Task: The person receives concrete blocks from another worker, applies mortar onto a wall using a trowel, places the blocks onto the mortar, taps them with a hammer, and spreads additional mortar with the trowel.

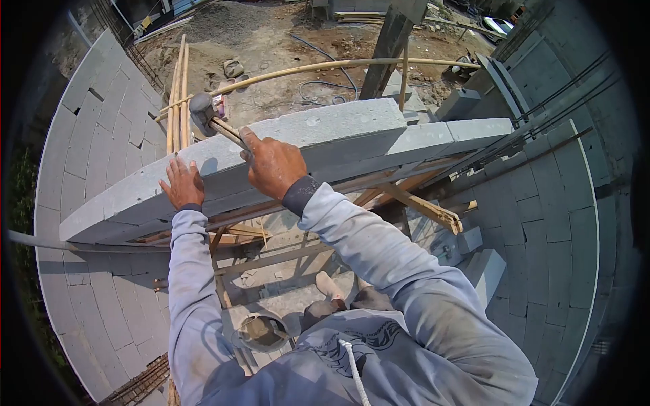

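Sweatshirt [291, 372] fills my foreground; right hand [274, 164] grips a mallet [203, 114], left hand [182, 184] splays on a block [332, 128]; I can't judge mallet contact.

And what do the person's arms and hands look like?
The left sleeve and right sleeve are long, wrinkled and pale grey-blue with dark cuffs; the right one has brownish smudges. The left hand and right hand wear no gloves.

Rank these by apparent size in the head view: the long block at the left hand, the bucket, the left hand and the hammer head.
1. Long block, clearly largest
2. Bucket and left hand, too close to rank; they sit at different distances
3. Hammer head, smallest
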